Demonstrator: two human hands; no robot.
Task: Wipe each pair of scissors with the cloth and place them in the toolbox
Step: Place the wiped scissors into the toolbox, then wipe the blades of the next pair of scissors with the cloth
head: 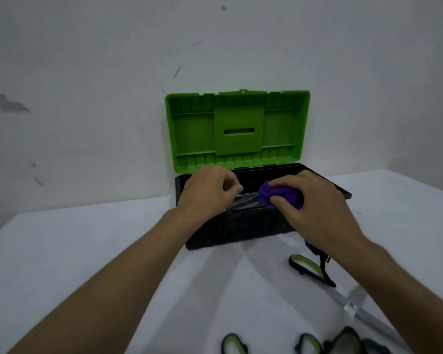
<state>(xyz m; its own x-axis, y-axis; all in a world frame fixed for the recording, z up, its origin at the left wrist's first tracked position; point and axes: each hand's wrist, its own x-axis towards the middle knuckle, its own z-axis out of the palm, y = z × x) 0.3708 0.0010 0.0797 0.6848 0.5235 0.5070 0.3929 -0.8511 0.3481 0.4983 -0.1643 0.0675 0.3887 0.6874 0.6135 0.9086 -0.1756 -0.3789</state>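
At center frame we see the toolbox (pixel 237 227) on the white counter (pixel 62 241), its green lid (pixel 237 129) standing open against the wall. Over its black base, our right hand (pixel 315 208) closes its grip around the bunched purple cloth (pixel 279 196). Our left hand (pixel 210 191) curls over metal blades (pixel 243 201) (what it grips, we cannot tell). More scissors (pixel 315 270) lie at lower right.
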